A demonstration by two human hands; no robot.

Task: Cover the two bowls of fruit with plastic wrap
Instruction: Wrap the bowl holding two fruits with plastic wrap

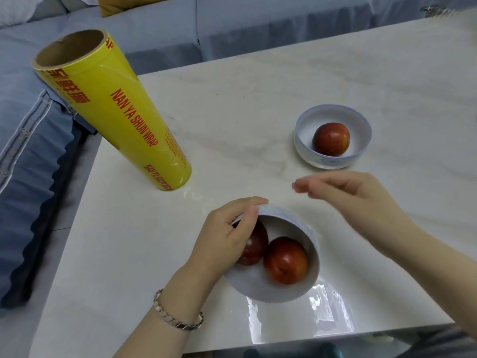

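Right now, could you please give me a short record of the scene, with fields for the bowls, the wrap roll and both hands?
near bowl: tilted, holds two red fruits
far bowl: holds one red fruit, untouched
wrap roll: yellow, upright, left on the table
left hand: grips near bowl's rim
right hand: blurred, between the bowls, grip unclear

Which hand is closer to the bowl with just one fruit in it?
Right. The right hand hovers just short of the one-fruit bowl; the left hand is farther back, gripping the two-fruit bowl by its rim.
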